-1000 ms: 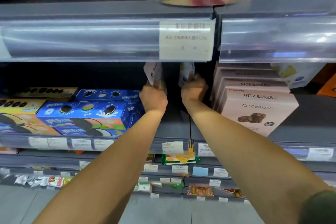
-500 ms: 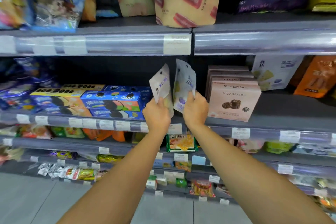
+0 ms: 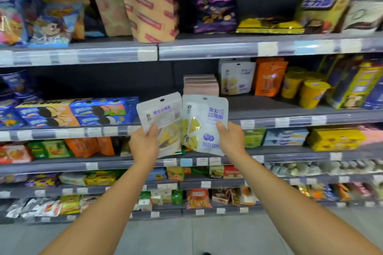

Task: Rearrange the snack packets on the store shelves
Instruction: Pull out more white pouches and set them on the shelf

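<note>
Head — left hand (image 3: 144, 144), right hand (image 3: 231, 139), "三角酪" packets (image 3: 209, 124)

Grey tiled floor (image 3: 207, 234) at the bottom; pale price labels (image 3: 267, 48) in clear strips.

Light looks bright and even to me, falling from overhead. The price rail (image 3: 207, 49) above the fingers (image 3: 153, 131) throws pale glare; the shelf recess (image 3: 124, 80) behind them sinks into shadow. Motion blur softens everything: I read print on the right packet (image 3: 207, 122), barely on the left packet (image 3: 161, 114). Far to either side of the fingers the shelves bow.
</note>
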`<move>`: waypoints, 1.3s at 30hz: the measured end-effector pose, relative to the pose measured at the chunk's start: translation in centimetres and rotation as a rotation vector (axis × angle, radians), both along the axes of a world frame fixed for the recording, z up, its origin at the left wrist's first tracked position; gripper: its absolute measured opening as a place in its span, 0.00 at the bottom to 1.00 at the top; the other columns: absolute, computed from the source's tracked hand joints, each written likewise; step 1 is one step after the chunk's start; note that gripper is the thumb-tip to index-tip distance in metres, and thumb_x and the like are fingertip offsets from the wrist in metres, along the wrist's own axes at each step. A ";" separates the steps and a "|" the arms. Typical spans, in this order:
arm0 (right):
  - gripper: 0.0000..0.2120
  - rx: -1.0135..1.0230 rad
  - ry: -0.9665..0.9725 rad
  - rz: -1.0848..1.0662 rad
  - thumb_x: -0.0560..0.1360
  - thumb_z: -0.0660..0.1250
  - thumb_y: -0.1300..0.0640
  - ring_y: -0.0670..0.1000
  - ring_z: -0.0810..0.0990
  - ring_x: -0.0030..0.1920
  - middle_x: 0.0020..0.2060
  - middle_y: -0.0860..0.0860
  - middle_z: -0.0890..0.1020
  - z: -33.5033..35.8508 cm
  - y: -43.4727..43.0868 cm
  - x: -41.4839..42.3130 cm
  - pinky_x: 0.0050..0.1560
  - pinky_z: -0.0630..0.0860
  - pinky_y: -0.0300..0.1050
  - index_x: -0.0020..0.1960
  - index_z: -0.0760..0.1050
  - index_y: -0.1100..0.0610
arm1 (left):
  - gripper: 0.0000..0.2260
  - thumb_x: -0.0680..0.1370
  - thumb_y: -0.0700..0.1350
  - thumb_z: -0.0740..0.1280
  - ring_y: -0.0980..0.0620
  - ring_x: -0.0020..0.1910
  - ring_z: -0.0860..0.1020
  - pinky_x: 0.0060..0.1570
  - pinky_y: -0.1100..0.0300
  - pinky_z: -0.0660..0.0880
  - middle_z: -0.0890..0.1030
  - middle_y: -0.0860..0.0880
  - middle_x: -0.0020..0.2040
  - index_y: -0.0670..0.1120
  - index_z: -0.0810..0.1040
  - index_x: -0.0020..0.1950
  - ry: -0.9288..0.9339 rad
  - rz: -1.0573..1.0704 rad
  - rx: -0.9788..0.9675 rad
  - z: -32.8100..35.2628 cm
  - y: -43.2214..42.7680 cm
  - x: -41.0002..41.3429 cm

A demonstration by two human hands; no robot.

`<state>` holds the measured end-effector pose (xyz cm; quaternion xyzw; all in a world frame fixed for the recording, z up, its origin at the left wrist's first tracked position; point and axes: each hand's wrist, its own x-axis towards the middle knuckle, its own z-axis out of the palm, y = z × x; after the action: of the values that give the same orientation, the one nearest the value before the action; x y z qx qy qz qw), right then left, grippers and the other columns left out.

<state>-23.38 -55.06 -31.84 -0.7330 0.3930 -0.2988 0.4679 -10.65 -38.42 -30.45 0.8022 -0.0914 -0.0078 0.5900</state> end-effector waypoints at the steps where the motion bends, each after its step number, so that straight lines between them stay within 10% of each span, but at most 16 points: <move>1: 0.17 0.009 0.003 -0.009 0.80 0.59 0.55 0.61 0.80 0.43 0.44 0.63 0.83 0.2 -0.5 -1.5 0.39 0.73 0.50 0.48 0.79 0.67 | 0.12 0.78 0.45 0.65 0.40 0.50 0.80 0.48 0.49 0.75 0.83 0.40 0.50 0.39 0.82 0.54 0.010 -0.008 -0.007 0.1 -0.2 -1.0; 10: 0.14 0.119 0.060 -0.012 0.78 0.65 0.54 0.58 0.80 0.39 0.45 0.64 0.83 0.3 -6.3 -12.1 0.37 0.74 0.49 0.47 0.80 0.65 | 0.03 0.75 0.42 0.66 0.44 0.45 0.79 0.43 0.51 0.75 0.82 0.45 0.44 0.44 0.79 0.44 0.142 0.031 -0.135 0.6 -3.4 -7.8; 17: 0.08 0.137 0.075 0.032 0.77 0.66 0.57 0.58 0.84 0.45 0.43 0.55 0.86 1.0 -12.4 -19.7 0.44 0.81 0.56 0.46 0.82 0.59 | 0.11 0.77 0.42 0.67 0.46 0.51 0.79 0.56 0.47 0.77 0.81 0.47 0.50 0.42 0.80 0.59 0.172 0.031 -0.164 0.9 -11.0 -12.6; 39: 0.06 0.219 0.053 0.040 0.77 0.67 0.58 0.55 0.84 0.42 0.43 0.52 0.85 -0.2 -26.4 -25.3 0.44 0.82 0.55 0.50 0.82 0.56 | 0.09 0.80 0.41 0.63 0.46 0.50 0.77 0.51 0.53 0.75 0.79 0.46 0.51 0.42 0.77 0.59 0.291 -0.028 -0.164 0.4 -28.9 -15.8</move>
<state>-48.71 -81.45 -32.02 -0.6928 0.4207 -0.2255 0.5405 -26.43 -67.30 -30.06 0.7404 -0.0166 -0.1246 0.6603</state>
